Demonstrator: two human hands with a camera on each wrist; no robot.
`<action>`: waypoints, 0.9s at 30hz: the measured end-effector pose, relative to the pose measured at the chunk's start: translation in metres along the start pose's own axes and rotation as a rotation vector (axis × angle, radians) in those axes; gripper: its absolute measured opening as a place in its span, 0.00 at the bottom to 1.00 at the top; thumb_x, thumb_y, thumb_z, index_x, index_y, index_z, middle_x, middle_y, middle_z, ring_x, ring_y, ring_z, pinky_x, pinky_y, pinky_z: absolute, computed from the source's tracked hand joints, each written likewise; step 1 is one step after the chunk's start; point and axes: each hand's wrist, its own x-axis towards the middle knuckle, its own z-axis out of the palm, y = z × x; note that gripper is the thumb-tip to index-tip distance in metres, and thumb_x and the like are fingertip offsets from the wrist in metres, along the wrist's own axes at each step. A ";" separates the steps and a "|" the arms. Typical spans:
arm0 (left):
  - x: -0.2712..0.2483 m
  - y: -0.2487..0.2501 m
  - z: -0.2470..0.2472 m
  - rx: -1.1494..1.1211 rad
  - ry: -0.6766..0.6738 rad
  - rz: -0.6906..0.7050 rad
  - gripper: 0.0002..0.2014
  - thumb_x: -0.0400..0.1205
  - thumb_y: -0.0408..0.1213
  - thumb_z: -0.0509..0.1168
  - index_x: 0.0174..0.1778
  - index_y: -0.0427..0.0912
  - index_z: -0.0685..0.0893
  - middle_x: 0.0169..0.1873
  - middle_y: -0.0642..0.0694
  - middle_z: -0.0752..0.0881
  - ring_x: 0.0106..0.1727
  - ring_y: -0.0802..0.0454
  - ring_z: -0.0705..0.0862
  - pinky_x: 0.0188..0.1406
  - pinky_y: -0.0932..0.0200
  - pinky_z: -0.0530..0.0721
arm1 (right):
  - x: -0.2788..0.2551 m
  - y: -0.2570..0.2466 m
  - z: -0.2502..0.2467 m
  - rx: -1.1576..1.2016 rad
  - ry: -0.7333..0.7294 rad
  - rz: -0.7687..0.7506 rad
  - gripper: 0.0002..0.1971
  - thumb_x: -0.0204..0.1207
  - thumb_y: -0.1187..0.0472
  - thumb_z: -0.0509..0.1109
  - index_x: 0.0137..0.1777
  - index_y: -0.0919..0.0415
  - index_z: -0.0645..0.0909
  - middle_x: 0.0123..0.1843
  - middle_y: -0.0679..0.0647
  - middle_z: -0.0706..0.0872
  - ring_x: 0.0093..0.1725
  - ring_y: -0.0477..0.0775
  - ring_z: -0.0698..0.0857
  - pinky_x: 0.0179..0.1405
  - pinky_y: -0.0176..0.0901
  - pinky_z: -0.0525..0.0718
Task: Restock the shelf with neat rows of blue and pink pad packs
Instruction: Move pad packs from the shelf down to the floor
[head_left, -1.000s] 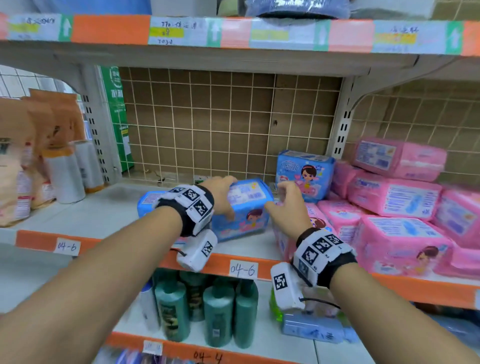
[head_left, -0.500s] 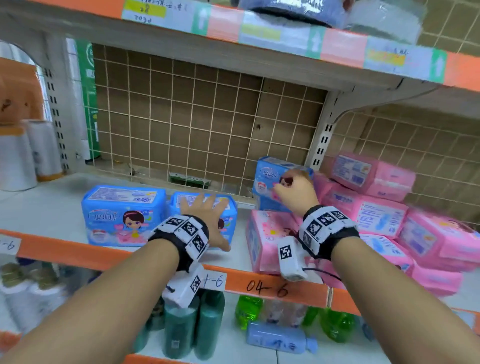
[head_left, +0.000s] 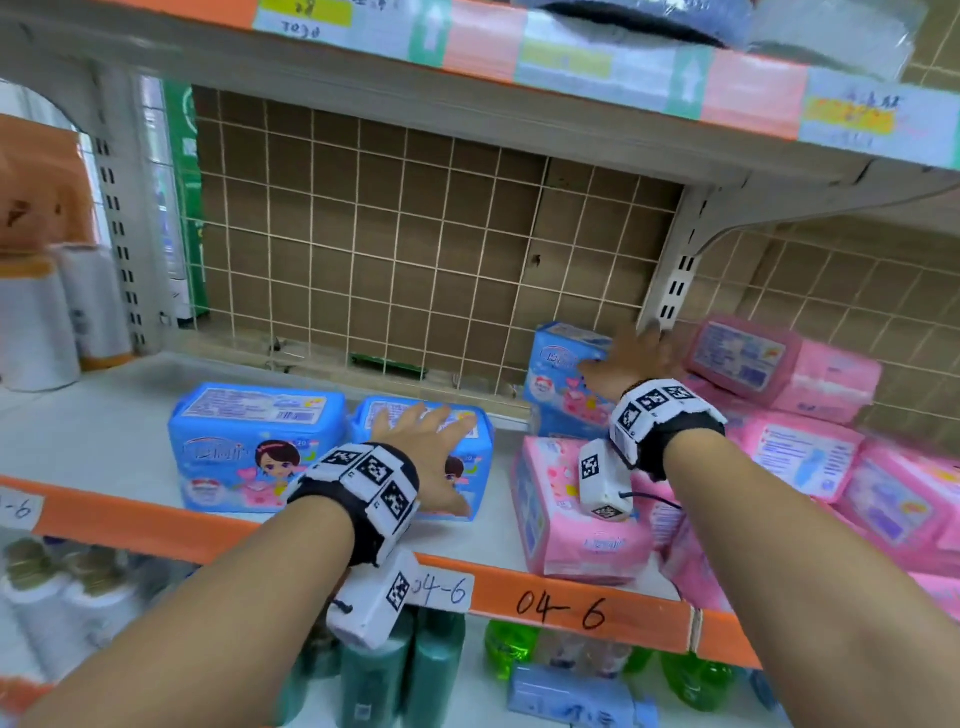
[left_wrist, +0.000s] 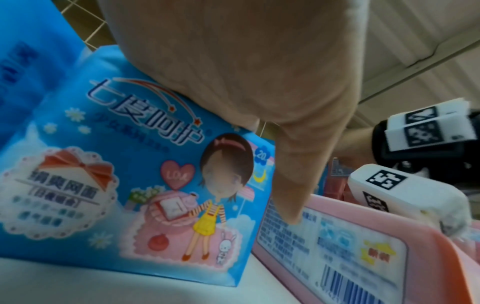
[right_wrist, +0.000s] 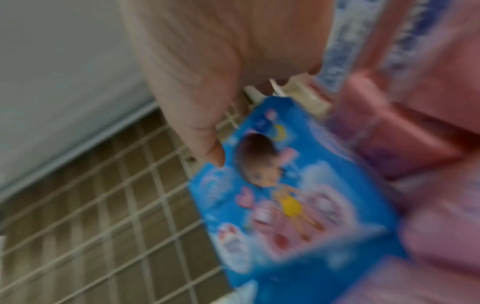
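Note:
Two blue pad packs stand side by side at the shelf's front: one (head_left: 257, 447) is free, and my left hand (head_left: 431, 423) rests on the other (head_left: 470, 441) with fingers spread. In the left wrist view that blue pack (left_wrist: 130, 185) fills the left side and my thumb (left_wrist: 291, 195) hangs between it and a pink pack (left_wrist: 350, 246). My right hand (head_left: 636, 353) reaches with straight fingers over a third blue pack (head_left: 558, 374) standing at the back. The right wrist view is blurred, with that pack (right_wrist: 285, 195) below my thumb (right_wrist: 207, 148). Pink packs (head_left: 805, 452) lie piled at the right.
A pink pack (head_left: 571, 525) stands on end at the shelf edge (head_left: 561, 608) under my right wrist. A wire grid (head_left: 415, 249) backs the shelf and a bracket upright (head_left: 675, 280) stands behind my right hand. White rolls (head_left: 36, 322) stand at the far left. Green bottles (head_left: 431, 670) fill the shelf below.
The blue pack both hands held has been set down beside the first one. My left hand stays spread on it. My right hand has reached back to the rear blue pack.

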 end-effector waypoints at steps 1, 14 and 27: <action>-0.001 -0.002 -0.003 -0.015 -0.006 0.020 0.51 0.68 0.61 0.70 0.80 0.60 0.44 0.83 0.52 0.46 0.83 0.46 0.43 0.76 0.34 0.39 | -0.007 -0.011 -0.004 -0.003 0.057 -0.082 0.34 0.73 0.53 0.68 0.76 0.62 0.61 0.80 0.65 0.56 0.80 0.66 0.55 0.75 0.59 0.58; -0.041 -0.109 -0.047 -0.023 0.125 -0.165 0.59 0.59 0.61 0.77 0.81 0.52 0.51 0.81 0.48 0.59 0.81 0.47 0.54 0.78 0.33 0.50 | -0.100 -0.095 0.075 -0.220 -0.285 -0.630 0.44 0.55 0.38 0.77 0.68 0.58 0.66 0.65 0.56 0.69 0.68 0.58 0.67 0.62 0.55 0.68; -0.067 -0.098 -0.004 0.168 0.321 -0.368 0.50 0.58 0.58 0.75 0.77 0.54 0.61 0.67 0.47 0.71 0.71 0.45 0.65 0.74 0.35 0.53 | -0.134 -0.093 0.086 -0.148 -0.036 -0.584 0.41 0.58 0.36 0.71 0.68 0.57 0.64 0.64 0.55 0.74 0.64 0.58 0.71 0.65 0.56 0.64</action>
